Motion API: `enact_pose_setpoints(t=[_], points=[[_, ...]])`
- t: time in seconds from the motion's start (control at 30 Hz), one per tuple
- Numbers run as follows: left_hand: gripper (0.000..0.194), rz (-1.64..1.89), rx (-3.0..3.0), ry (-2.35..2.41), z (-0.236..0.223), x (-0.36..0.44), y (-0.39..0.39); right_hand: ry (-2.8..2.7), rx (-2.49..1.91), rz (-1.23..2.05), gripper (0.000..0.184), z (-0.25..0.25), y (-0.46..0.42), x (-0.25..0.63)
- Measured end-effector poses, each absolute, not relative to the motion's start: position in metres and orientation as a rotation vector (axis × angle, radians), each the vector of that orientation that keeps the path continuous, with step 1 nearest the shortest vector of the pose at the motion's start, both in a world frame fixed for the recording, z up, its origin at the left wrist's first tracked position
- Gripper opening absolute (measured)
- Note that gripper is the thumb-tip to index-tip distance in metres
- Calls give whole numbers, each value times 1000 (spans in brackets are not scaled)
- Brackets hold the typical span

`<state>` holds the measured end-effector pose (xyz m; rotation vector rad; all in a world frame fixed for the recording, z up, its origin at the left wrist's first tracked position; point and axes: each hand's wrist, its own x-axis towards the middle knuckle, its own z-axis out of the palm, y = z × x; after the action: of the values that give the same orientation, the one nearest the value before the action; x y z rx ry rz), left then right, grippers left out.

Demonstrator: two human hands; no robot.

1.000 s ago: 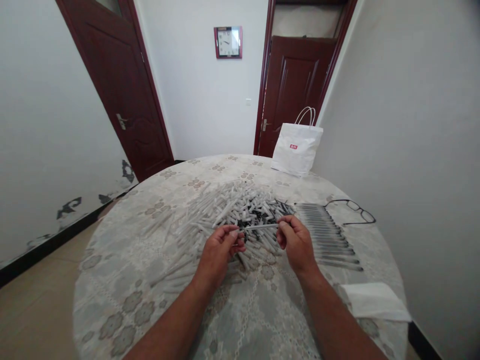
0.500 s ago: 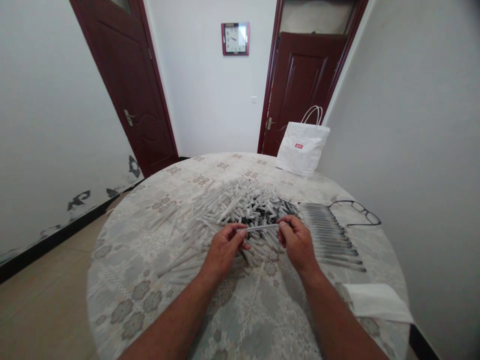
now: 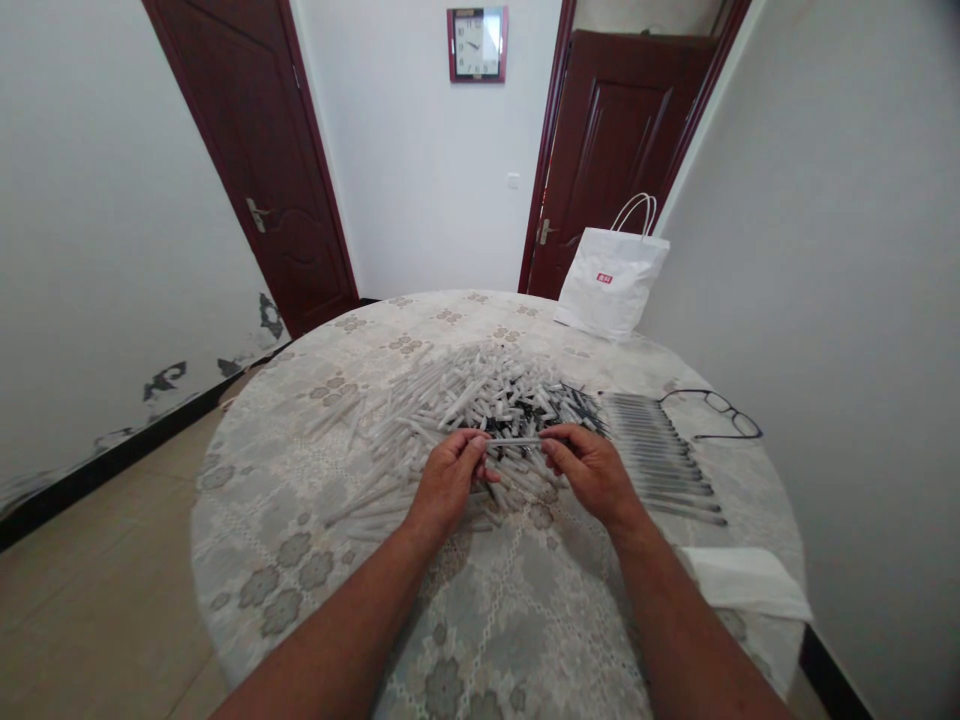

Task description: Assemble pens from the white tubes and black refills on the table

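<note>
Between my two hands a thin, translucent pen barrel is held level above a heap of parts. The fingers of my left hand pinch its left end. At its right end, my right hand closes on it with thumb and fingers. Beneath and beyond lies the heap of white and clear pen parts, with small black pieces in its middle. To the right, several pens with dark ends lie side by side in a row.
A round table wears a flowered cloth. Eyeglasses lie beyond the row of pens, and a folded white cloth sits by the right edge. A white paper bag stands at the back right.
My right hand has moved left along the pen barrel, closer to my left hand, and less of the barrel shows between them. The camera view has tipped slightly downward.
</note>
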<state>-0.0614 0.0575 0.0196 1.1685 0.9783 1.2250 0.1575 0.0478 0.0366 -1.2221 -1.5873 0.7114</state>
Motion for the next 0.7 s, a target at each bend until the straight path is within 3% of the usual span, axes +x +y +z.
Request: enact_pose_setpoints(t=[0.5,0.6,0.7], points=[[39,1193,1272,1044,27,-60,56,-1026,-1197,1436,34,36,54,158],[39,1179,1297,1057,31,-60,54,-1208,-1263,1323,30,42,51,162],[39,1158,1314,1064,32,-58,52,-1649,-1326,829,18,52,45,164]])
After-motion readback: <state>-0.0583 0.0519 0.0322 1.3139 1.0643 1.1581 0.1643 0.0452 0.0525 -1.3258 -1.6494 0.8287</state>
